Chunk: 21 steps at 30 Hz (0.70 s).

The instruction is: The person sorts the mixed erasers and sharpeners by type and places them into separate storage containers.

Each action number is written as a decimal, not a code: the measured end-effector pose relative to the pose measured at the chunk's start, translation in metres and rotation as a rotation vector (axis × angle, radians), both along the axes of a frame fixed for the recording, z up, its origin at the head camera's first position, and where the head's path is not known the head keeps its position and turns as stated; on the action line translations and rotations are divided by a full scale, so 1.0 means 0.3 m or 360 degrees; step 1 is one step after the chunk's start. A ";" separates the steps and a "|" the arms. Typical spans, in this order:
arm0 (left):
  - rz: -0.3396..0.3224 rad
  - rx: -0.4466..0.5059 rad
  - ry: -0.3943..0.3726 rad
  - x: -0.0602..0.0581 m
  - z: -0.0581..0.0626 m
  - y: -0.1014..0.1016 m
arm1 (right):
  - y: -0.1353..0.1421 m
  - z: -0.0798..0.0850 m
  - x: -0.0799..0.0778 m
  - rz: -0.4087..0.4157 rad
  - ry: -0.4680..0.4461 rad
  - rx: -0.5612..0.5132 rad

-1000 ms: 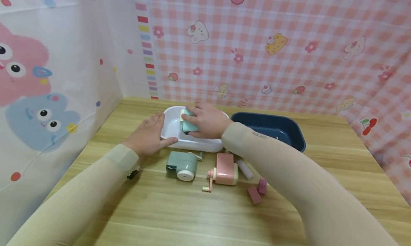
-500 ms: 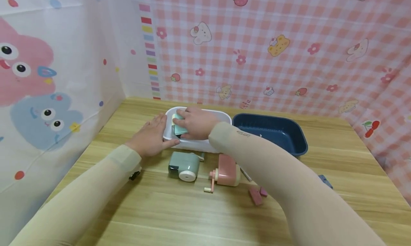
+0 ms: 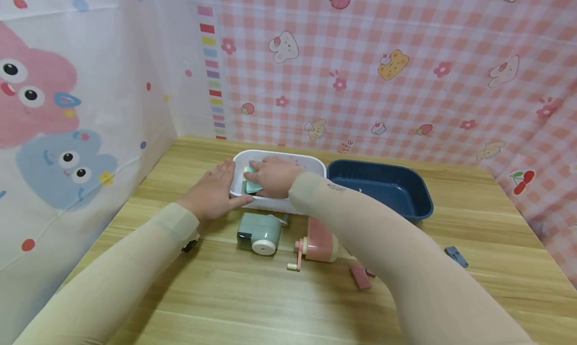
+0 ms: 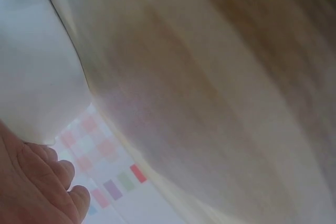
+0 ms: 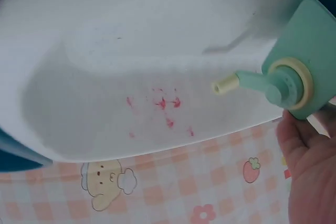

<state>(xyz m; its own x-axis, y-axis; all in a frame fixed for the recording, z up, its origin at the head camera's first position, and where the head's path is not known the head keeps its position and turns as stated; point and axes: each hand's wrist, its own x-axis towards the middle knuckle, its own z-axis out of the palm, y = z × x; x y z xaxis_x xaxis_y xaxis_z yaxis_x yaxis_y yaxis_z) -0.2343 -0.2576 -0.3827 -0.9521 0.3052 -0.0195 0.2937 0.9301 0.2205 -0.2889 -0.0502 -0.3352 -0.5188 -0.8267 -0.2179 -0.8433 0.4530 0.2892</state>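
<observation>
My right hand (image 3: pixel 276 177) grips a mint-green pencil sharpener (image 3: pixel 252 186) inside the white tub (image 3: pixel 279 205), at its left end. In the right wrist view the sharpener's cream-tipped crank (image 5: pixel 252 81) sticks out over the tub's floor, where red marks show. Fingers of that hand lie along the sharpener's side; its far side is hidden. My left hand (image 3: pixel 211 192) rests against the tub's left end, fingers straight and thumb along the front rim. In front of the tub stand a grey-green pencil sharpener (image 3: pixel 259 230) and a pink one (image 3: pixel 320 242) with a crank.
A dark blue tub (image 3: pixel 392 195) stands right of the white one. Reddish blocks (image 3: pixel 360 276) lie near the pink sharpener, partly behind my right forearm. Farther right is a small blue-grey piece (image 3: pixel 457 256). A checked cloth (image 3: pixel 351 84) hangs behind the wooden table.
My right hand has moved left and lower into the white tub with the mint-green pencil sharpener. My left hand stays at the tub's end. The blue-grey piece has come into view.
</observation>
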 end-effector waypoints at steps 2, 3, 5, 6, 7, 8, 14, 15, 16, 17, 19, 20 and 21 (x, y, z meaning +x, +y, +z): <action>0.0001 0.0000 -0.0003 0.002 0.000 -0.001 | 0.000 -0.001 -0.001 0.0010 -0.0032 0.0020; 0.0000 -0.0002 -0.0006 0.003 0.000 -0.001 | -0.001 -0.002 -0.002 0.0017 -0.0046 0.0032; 0.0001 -0.0006 -0.0010 0.004 0.000 -0.001 | -0.001 -0.005 -0.004 0.0035 -0.0065 0.0057; 0.0001 -0.0007 -0.0009 0.004 -0.001 0.000 | 0.000 -0.006 -0.005 0.0040 -0.0071 0.0070; 0.0003 -0.0004 -0.0007 0.004 0.000 0.000 | 0.000 -0.007 -0.005 0.0039 -0.0074 0.0083; 0.0005 -0.0003 -0.0006 0.004 0.001 0.000 | -0.001 -0.006 -0.005 0.0034 -0.0079 0.0091; 0.0007 -0.0013 -0.0007 0.002 0.001 -0.002 | -0.006 0.006 0.009 -0.0033 -0.0109 0.0141; 0.0007 -0.0015 -0.0008 0.002 0.000 -0.002 | -0.008 0.009 0.012 -0.0042 -0.0104 0.0156; 0.0008 -0.0014 -0.0009 0.001 0.000 -0.002 | -0.010 0.010 0.014 -0.0050 -0.0100 0.0171; 0.0007 -0.0014 -0.0010 0.001 0.000 -0.001 | -0.012 0.011 0.015 -0.0058 -0.0096 0.0182; 0.0007 -0.0013 -0.0016 0.000 0.000 -0.001 | -0.016 0.013 0.016 -0.0077 -0.0099 0.0199; 0.0008 -0.0013 -0.0021 0.000 0.001 -0.001 | -0.018 0.013 0.017 -0.0085 -0.0100 0.0205; 0.0007 -0.0012 -0.0024 0.000 0.001 -0.001 | -0.019 0.013 0.017 -0.0093 -0.0102 0.0207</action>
